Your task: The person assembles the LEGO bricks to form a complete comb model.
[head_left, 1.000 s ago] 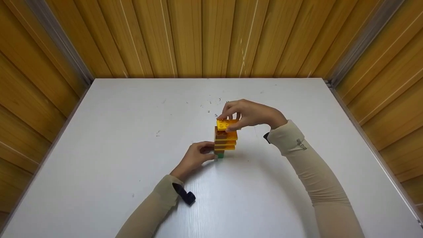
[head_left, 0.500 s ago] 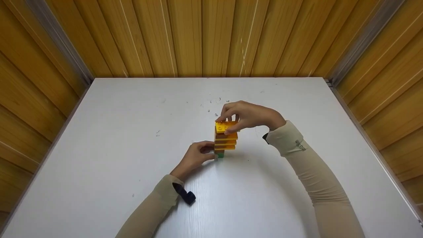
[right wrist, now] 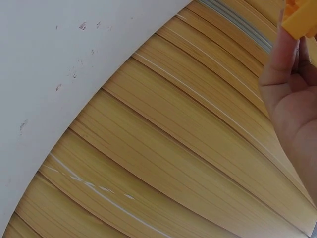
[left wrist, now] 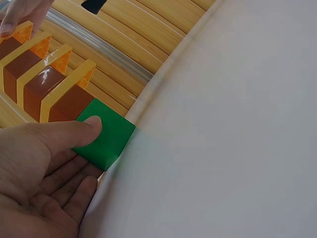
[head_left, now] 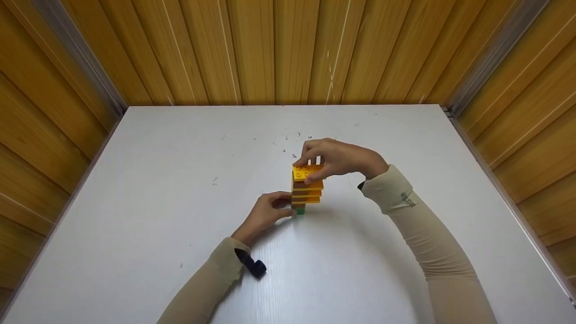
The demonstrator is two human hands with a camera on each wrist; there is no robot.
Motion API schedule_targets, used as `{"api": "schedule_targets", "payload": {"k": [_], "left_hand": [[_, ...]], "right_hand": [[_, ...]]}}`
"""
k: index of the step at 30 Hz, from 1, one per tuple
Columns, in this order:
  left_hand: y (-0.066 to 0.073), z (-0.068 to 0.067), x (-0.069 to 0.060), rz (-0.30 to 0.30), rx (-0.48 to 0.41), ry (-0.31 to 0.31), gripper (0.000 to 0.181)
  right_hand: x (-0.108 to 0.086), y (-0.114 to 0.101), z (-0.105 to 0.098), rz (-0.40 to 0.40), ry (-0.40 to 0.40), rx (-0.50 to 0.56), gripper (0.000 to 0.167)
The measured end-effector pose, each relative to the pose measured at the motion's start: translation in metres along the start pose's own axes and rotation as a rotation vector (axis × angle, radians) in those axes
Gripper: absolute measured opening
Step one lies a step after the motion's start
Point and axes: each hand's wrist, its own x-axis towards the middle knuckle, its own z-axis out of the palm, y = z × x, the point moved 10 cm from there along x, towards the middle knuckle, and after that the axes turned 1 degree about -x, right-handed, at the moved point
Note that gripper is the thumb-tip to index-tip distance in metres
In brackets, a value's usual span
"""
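Observation:
A tower of toy building bricks stands upright on the white table (head_left: 148, 189), with brown bricks (left wrist: 72, 103) and thin yellow plates alternating above a green base brick (left wrist: 113, 130). The plates jut out to the right of the brown bricks in the head view. Low on the tower, my left hand (head_left: 264, 213) holds the green brick, its thumb on one face and fingers behind. My right hand (head_left: 342, 155) pinches the topmost yellow plate (head_left: 299, 173), which sits on the tower's top; its studs show. In the right wrist view, a corner of that plate shows at my fingertips.
Wood-look panels (head_left: 288, 54) rise behind the table's far edge and on both sides. Small dark scuff marks (head_left: 294, 155) dot the table beyond the tower. A black strap (head_left: 254, 265) hangs from the left sleeve cuff.
My right hand has brought the top yellow plate down and slightly left onto the tower, closing the gap over the brown brick. The left hand has stayed in place.

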Motion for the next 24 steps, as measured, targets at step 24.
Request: {"api": "schedule_targets", "payload": {"k": [24], "left_hand": [[0.0007,-0.0009,0.0008,0.011,-0.018,0.02,0.043]], "right_hand": [[0.0016,0.0028,0.0031,0.047,-0.024,0.018,0.042]]}}
